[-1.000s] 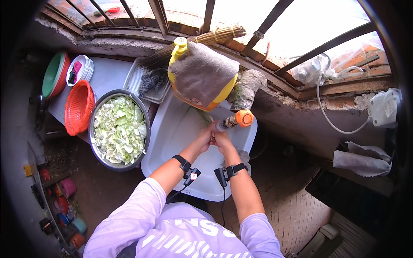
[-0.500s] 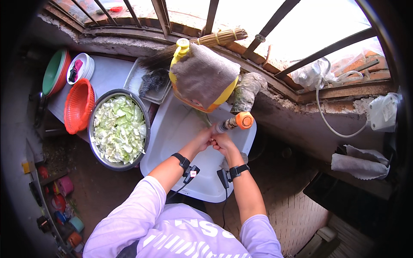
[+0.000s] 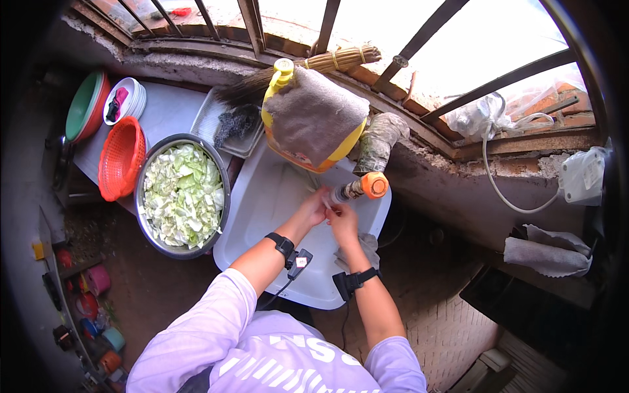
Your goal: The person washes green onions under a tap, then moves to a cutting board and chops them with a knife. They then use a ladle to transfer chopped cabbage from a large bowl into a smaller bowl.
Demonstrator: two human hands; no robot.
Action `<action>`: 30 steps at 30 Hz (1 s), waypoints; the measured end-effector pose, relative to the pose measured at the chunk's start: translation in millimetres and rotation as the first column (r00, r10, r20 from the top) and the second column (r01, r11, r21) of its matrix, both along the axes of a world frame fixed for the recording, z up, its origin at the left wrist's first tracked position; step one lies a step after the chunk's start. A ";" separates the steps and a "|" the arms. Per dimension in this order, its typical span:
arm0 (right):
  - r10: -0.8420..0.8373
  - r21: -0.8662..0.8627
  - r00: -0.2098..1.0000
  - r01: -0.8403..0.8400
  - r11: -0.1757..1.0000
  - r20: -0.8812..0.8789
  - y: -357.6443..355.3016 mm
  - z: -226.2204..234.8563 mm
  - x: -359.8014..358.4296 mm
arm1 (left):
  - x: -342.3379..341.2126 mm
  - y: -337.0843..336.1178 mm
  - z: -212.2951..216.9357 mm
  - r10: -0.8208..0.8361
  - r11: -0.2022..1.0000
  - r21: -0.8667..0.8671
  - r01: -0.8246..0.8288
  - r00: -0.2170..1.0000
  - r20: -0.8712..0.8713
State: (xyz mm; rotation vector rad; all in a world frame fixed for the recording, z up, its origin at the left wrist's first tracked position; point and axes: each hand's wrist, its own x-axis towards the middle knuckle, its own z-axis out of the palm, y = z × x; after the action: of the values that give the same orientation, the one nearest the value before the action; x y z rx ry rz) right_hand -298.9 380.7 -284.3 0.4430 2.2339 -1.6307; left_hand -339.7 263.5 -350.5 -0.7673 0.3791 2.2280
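Both of my hands meet over the white basin, right under the end of a tap [image 3: 354,190] with an orange handle. My left hand [image 3: 315,208] is closed beside the tap's outlet, its fingertips largely hidden. Close against it, my right hand [image 3: 343,221] has its fingers curled in. What they hold, if anything, is too small to make out. The white basin [image 3: 255,223] spreads beneath them. A crumpled, greyish see-through bag or film [image 3: 368,247] lies at the basin's right side, behind my right wrist.
A large bowl of chopped cabbage [image 3: 183,196] stands left of the basin, next to an orange colander [image 3: 122,159]. At the basin's far edge is a yellow jug [image 3: 359,145] draped with a grey cloth [image 3: 318,118]. A barred window and a pipe [image 3: 381,141] border the far side.
My hands have drawn slightly apart under the tap. The right forearm has turned a little, and more of the crumpled bag shows beside it.
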 end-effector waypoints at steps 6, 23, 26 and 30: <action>-0.207 -0.238 0.941 0.273 0.932 0.267 1.1 10.3 -4.3 | 9.1 -7.1 25.0 0.019 1.000 0.001 -0.019 0.999 -0.032; -0.314 -0.262 0.936 0.347 0.901 0.158 -2.6 -4.4 -12.8 | 26.9 -6.3 45.4 0.144 0.988 0.069 -0.139 0.987 -0.077; 0.006 0.045 0.996 -0.010 0.999 0.092 -7.8 -12.3 -12.2 | 32.5 3.2 33.9 0.119 0.993 0.032 -0.117 0.992 -0.051; 0.433 0.464 0.883 -0.465 0.754 0.181 -11.0 -5.1 -19.0 | 34.2 5.5 28.0 0.082 0.994 0.077 -0.082 0.997 0.003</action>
State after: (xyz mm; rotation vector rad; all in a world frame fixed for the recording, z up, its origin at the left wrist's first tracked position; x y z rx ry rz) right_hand -317.9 369.7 -289.4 0.0501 2.4510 -0.7792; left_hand -305.5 269.0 -322.4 -0.7537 0.2636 2.3052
